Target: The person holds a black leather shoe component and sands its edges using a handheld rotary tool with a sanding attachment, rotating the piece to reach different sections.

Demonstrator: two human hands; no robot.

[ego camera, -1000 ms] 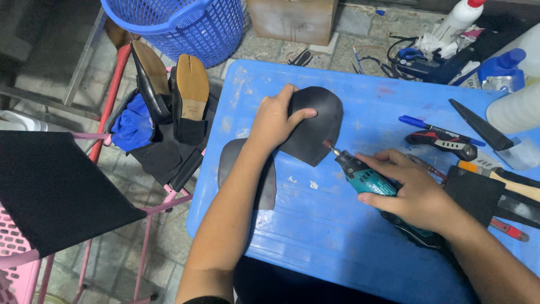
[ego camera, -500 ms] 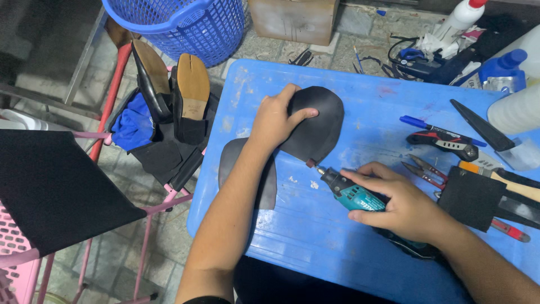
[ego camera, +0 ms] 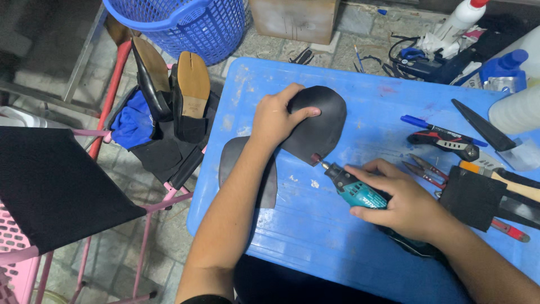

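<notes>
Fingers of the left hand (ego camera: 275, 118) were spread and pressed flat on the black rubber sole piece (ego camera: 318, 124), pinning it to the blue table (ego camera: 315, 236) so it could not shift. Under that wrist lay a second dark sole piece (ego camera: 247, 169). Right-hand fingers (ego camera: 394, 197) were curled tight round the teal rotary tool (ego camera: 351, 188), its tip touching the pinned piece's lower edge, held low for control.

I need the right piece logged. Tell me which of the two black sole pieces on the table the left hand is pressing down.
The rounded piece farther from the person, under the left hand, with the rotary tool tip at its edge. The other piece lies under the forearm.
</notes>
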